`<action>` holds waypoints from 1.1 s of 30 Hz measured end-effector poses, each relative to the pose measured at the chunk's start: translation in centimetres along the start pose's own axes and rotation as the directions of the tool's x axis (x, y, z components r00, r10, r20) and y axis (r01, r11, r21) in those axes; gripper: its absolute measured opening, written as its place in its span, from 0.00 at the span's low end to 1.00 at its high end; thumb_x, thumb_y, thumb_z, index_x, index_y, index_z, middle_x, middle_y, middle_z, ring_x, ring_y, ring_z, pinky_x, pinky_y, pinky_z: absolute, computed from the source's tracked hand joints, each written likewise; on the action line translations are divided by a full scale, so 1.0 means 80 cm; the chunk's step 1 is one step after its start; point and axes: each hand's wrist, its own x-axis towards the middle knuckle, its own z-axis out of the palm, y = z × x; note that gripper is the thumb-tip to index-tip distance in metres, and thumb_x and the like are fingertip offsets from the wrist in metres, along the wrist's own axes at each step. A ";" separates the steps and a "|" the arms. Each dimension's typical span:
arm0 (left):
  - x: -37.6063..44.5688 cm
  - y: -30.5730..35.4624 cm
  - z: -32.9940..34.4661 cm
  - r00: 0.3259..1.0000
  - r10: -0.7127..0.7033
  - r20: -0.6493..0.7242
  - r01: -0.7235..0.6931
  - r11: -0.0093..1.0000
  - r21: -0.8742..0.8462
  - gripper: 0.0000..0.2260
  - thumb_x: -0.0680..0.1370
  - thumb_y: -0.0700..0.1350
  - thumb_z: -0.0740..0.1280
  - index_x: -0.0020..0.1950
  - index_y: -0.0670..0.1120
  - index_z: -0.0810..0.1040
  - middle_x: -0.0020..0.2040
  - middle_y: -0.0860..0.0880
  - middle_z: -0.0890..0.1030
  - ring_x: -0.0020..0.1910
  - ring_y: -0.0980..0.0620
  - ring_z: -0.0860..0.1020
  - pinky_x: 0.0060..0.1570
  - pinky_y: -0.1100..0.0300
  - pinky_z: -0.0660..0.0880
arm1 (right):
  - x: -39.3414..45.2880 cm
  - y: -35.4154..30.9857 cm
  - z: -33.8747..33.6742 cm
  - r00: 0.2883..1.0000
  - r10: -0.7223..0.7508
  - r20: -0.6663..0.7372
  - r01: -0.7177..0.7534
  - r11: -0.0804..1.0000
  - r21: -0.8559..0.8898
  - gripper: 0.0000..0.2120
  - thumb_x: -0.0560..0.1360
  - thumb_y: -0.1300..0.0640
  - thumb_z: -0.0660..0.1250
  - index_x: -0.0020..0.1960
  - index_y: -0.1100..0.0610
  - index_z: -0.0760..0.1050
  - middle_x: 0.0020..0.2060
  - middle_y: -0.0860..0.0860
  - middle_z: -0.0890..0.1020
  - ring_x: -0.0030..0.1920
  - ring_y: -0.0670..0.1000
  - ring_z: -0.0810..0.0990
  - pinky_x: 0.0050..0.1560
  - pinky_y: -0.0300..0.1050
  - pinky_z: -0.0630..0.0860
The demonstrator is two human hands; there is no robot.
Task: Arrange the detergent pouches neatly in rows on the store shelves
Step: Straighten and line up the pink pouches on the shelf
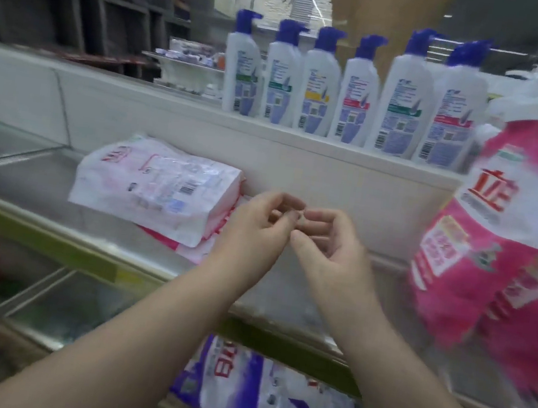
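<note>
hovering together mid-shelf, left hand (259, 223) and right hand (325, 239) loosely curled, fingertips meeting, holding nothing. lying flat just left: white-pink pouch stack (155, 188). standing right: pink pouches (497, 243). probably handling soft, heavy, slippery; gripping by sealed edges.

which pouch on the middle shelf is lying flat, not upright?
The white-and-pink pouch left of the hands, lying flat atop another pouch. The bright pink pouches at right stand upright.
</note>
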 end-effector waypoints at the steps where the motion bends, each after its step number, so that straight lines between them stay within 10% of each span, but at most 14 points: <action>1: 0.000 -0.005 -0.021 1.000 0.012 -0.021 -0.010 0.998 0.064 0.07 0.75 0.54 0.63 0.46 0.65 0.80 0.43 0.64 0.83 0.44 0.64 0.81 0.43 0.65 0.77 | 0.007 0.004 0.015 0.997 0.072 0.039 -0.072 0.997 -0.012 0.09 0.79 0.58 0.70 0.58 0.51 0.76 0.49 0.48 0.84 0.47 0.42 0.83 0.48 0.37 0.80; 5: 0.002 -0.031 -0.112 0.970 0.000 -0.241 0.058 0.971 0.234 0.06 0.77 0.50 0.64 0.45 0.61 0.79 0.43 0.61 0.83 0.42 0.64 0.80 0.42 0.59 0.77 | 0.031 0.017 0.066 0.982 0.160 0.103 -0.139 0.972 -0.188 0.10 0.80 0.58 0.69 0.60 0.48 0.76 0.54 0.45 0.81 0.52 0.40 0.80 0.46 0.31 0.77; 12: -0.003 -0.083 -0.236 0.860 -0.207 -0.466 0.404 0.835 0.374 0.11 0.76 0.53 0.67 0.58 0.57 0.78 0.65 0.52 0.75 0.64 0.45 0.72 0.66 0.45 0.70 | 0.050 -0.014 0.164 0.951 -0.230 0.205 0.305 0.804 -0.511 0.22 0.77 0.52 0.70 0.70 0.47 0.73 0.65 0.43 0.73 0.68 0.47 0.69 0.69 0.46 0.67; 20: 0.011 -0.109 -0.295 0.762 -0.511 -0.397 0.619 0.756 0.214 0.31 0.74 0.59 0.70 0.71 0.47 0.67 0.55 0.49 0.75 0.59 0.41 0.75 0.54 0.52 0.70 | 0.071 -0.017 0.240 0.905 0.011 0.424 0.376 0.445 -0.813 0.38 0.74 0.36 0.66 0.81 0.42 0.57 0.82 0.50 0.58 0.82 0.56 0.51 0.81 0.58 0.49; 29: 0.025 -0.099 -0.275 0.849 -0.419 -0.323 0.407 0.907 -0.106 0.13 0.76 0.52 0.75 0.38 0.49 0.74 0.39 0.52 0.75 0.42 0.47 0.74 0.40 0.56 0.69 | 0.088 -0.013 0.266 0.938 0.028 0.344 0.311 0.368 -0.876 0.44 0.74 0.36 0.67 0.81 0.42 0.47 0.83 0.51 0.47 0.83 0.59 0.44 0.78 0.64 0.49; 33: 0.037 -0.059 -0.245 0.891 -0.278 -0.360 0.230 0.958 -0.172 0.07 0.76 0.49 0.74 0.42 0.51 0.77 0.49 0.50 0.81 0.47 0.47 0.80 0.44 0.56 0.75 | 0.096 -0.014 0.260 0.953 -0.034 0.300 0.284 0.439 -0.853 0.50 0.75 0.33 0.67 0.82 0.45 0.37 0.84 0.54 0.48 0.83 0.59 0.47 0.79 0.62 0.51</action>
